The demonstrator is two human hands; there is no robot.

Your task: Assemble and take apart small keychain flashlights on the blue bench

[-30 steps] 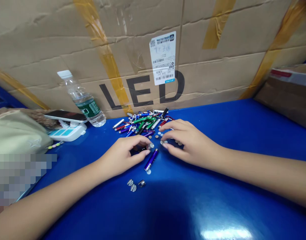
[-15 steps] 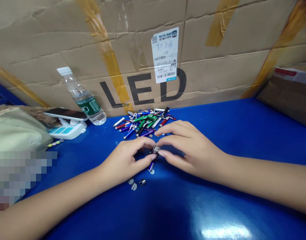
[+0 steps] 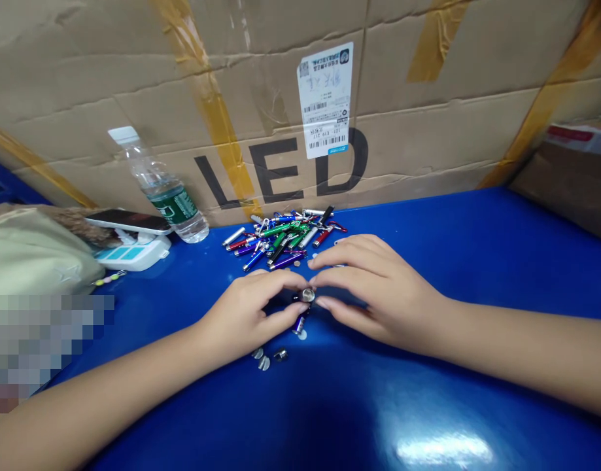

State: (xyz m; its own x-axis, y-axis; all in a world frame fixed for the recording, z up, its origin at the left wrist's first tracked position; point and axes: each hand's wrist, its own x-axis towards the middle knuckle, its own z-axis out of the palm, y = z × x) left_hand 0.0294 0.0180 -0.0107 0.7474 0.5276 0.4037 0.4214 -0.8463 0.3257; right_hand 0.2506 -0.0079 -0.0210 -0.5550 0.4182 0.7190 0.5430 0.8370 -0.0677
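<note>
My left hand (image 3: 246,314) is closed round a small dark torch body (image 3: 300,297) whose silver open end faces right. My right hand (image 3: 373,288) meets it fingertip to fingertip, thumb and forefinger pinched at that silver end; what they hold is too small to name. A purple torch (image 3: 299,323) lies on the blue table (image 3: 428,405) just beneath the hands. A few small silver caps and discs (image 3: 267,358) lie in front of my left hand. A pile of several coloured mini torches (image 3: 283,237) sits behind the hands.
A large cardboard box marked LED (image 3: 300,111) walls off the back. A water bottle (image 3: 163,190) lies tilted at the left beside a phone (image 3: 128,222) on a white power strip (image 3: 133,254) and a beige bag (image 3: 30,255). Another box (image 3: 569,170) stands at the right.
My right hand moved left from the loose discs near the pile to meet my left hand at the torch's silver end. The purple torch is now partly hidden under the hands.
</note>
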